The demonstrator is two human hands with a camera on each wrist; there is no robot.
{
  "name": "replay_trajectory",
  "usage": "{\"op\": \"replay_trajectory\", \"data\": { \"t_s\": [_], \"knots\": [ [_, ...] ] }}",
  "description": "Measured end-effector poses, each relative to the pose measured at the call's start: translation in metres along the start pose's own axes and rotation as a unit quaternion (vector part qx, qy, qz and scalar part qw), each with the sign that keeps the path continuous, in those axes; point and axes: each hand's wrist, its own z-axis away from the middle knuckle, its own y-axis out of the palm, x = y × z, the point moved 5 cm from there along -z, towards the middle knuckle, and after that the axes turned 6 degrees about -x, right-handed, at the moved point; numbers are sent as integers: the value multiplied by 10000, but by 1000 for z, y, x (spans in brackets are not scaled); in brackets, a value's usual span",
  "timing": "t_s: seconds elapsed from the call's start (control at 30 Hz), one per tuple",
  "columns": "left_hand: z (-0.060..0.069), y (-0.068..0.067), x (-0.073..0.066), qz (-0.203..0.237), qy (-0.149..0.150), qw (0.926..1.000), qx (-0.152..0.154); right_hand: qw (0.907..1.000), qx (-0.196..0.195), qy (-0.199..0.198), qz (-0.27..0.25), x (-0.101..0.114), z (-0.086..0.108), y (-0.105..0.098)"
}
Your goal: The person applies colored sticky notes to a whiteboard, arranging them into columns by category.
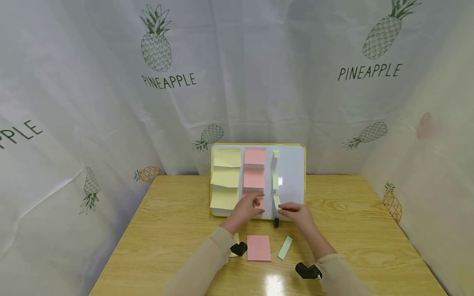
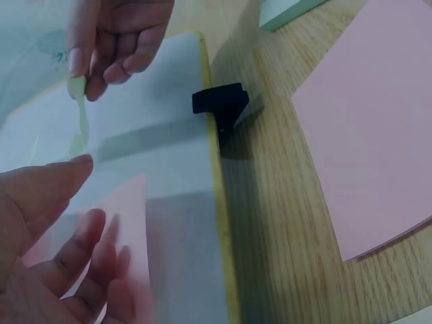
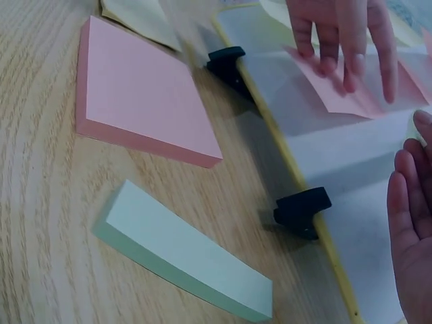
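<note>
A small whiteboard (image 1: pixel 292 168) with a yellow frame leans at the back of the table. It bears columns of yellow sticky notes (image 1: pixel 226 177), pink sticky notes (image 1: pixel 254 177) and narrow green strips (image 1: pixel 275 179). Thumb and fingertips of my right hand (image 1: pixel 299 214) pinch the free end of the lowest green sticky strip (image 2: pixel 83 118), whose other end lies against the board. My left hand (image 1: pixel 245 209) hovers before the lowest pink note (image 2: pixel 131 223), fingers loosely bent and thumb near the strip, holding nothing.
On the wooden table (image 1: pixel 344 222) in front of the board lie a pink note pad (image 1: pixel 259 248), a green strip pad (image 1: pixel 285 248) and a yellow pad (image 3: pixel 142 20), partly hidden by my left sleeve. Black feet (image 3: pixel 304 209) prop the board's lower edge. A pineapple-print curtain (image 1: pixel 255 82) hangs behind.
</note>
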Motion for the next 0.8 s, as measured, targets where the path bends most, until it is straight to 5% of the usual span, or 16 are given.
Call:
{"op": "replay_trajectory", "data": {
  "t_s": [0.5,0.8],
  "knots": [
    [-13,12,7,131,56,9998,-112,9990,-405,38,-185,-11,-5,9],
    [-16,21,0,6,113,9999,-30,9987,-469,145,-165,-16,-8,12]
  ]
}}
